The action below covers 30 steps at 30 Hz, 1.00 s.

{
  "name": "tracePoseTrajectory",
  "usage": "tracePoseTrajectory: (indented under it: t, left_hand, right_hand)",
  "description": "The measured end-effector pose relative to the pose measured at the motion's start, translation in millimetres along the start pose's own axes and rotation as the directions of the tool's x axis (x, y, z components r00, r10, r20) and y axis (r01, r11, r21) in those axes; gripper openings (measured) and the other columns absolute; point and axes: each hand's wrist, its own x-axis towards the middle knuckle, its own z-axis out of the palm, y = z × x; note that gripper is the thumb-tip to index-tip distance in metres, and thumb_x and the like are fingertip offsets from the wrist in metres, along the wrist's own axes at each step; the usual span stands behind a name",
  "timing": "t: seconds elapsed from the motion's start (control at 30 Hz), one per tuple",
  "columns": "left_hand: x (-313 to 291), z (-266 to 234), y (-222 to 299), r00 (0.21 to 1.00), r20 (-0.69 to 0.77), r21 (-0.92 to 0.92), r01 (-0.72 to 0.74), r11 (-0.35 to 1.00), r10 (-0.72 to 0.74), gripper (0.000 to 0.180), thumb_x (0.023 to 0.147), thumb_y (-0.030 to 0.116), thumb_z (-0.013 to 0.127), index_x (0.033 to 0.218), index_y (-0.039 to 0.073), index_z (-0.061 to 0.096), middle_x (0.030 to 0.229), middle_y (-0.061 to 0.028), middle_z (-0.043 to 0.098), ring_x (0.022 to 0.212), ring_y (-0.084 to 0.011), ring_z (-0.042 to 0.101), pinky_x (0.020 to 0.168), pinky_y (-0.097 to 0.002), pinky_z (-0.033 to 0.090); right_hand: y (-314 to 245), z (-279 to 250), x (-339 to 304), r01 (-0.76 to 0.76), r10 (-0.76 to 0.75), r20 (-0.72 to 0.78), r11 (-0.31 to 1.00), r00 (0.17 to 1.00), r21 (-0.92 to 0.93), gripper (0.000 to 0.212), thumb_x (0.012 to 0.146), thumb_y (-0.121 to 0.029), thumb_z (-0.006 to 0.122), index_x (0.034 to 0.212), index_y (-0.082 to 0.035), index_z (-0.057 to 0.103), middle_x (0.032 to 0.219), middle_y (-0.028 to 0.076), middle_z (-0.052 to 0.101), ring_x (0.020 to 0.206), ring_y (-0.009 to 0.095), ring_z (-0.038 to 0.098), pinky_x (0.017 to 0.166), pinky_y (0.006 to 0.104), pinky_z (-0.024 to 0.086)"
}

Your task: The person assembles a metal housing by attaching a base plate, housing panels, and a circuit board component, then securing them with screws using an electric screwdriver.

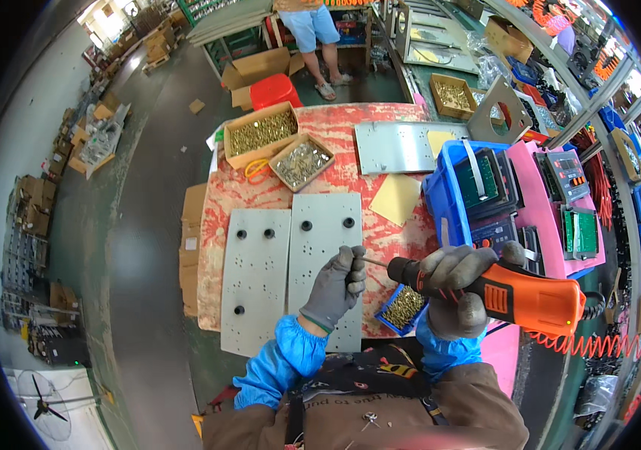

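Observation:
In my gloved right hand (459,289) is an orange and black electric screwdriver (519,296), held level with its bit pointing left. My gloved left hand (338,286) is closed in a pinch at the tip of that bit; whatever the fingertips hold there is too small to make out. Below my hands lie two grey metal panels (255,255) (326,251) side by side, drilled with holes. Black round feet (240,234) sit on both panels, several in all. Close to the screwdriver's front, a small blue tray (403,307) holds brass-coloured screws.
Cardboard boxes of brass-coloured fasteners (260,136) and mixed screws (302,161) stand at the table's far left, beside yellow-handled scissors (256,169). A bare metal plate (392,146) lies at the back. Rightward, a blue crate (440,184) holds electronic units. Beyond the table stands another person (313,30).

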Motion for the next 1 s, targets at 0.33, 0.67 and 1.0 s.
tracePoseTrajectory:
  t: [0.33, 0.67, 1.0]
  left_hand:
    - [10.6, -6.6, -16.4, 0.971, 0.191, -0.152, 0.171, 0.973, -0.141, 0.036, 0.088, 0.034, 0.058, 0.106, 0.003, 0.059, 0.076, -0.0011, 0.053, 0.059, -0.0051, 0.045, 0.047, -0.0166, 0.036]
    - [27.7, -44.8, -13.5, 0.98, 0.157, 0.135, 0.098, 0.986, -0.119, 0.04, 0.087, 0.041, 0.058, 0.102, 0.004, 0.06, 0.069, 0.0012, 0.053, 0.053, -0.005, 0.043, 0.041, -0.0182, 0.031]
    - [122.4, -94.7, 10.3, 0.907, 0.044, 0.975, -0.131, 0.181, 0.419, 0.043, 0.083, 0.031, 0.065, 0.116, 0.005, 0.058, 0.08, -0.0046, 0.061, 0.07, -0.0183, 0.058, 0.063, -0.0301, 0.047]
  right_hand:
    - [-1.1, -7.3, -2.1, 0.018, -0.016, 0.022, 0.995, 1.0, -0.101, 0.072, 0.08, -0.016, 0.067, 0.14, -0.008, 0.028, 0.067, 0.003, 0.051, 0.044, 0.015, 0.048, 0.046, 0.0342, 0.042]
    - [36.8, -21.9, -12.0, -0.053, 0.067, 0.094, 0.989, 0.993, -0.14, 0.065, 0.079, -0.02, 0.06, 0.135, -0.001, 0.033, 0.071, 0.001, 0.047, 0.052, 0.01, 0.045, 0.054, 0.0303, 0.045]
    - [85.0, -49.4, -11.5, -0.017, 0.003, -0.04, 0.935, 0.999, -0.353, 0.069, 0.082, -0.019, 0.061, 0.139, -0.006, 0.027, 0.07, 0.002, 0.048, 0.053, 0.015, 0.049, 0.053, 0.0348, 0.045]
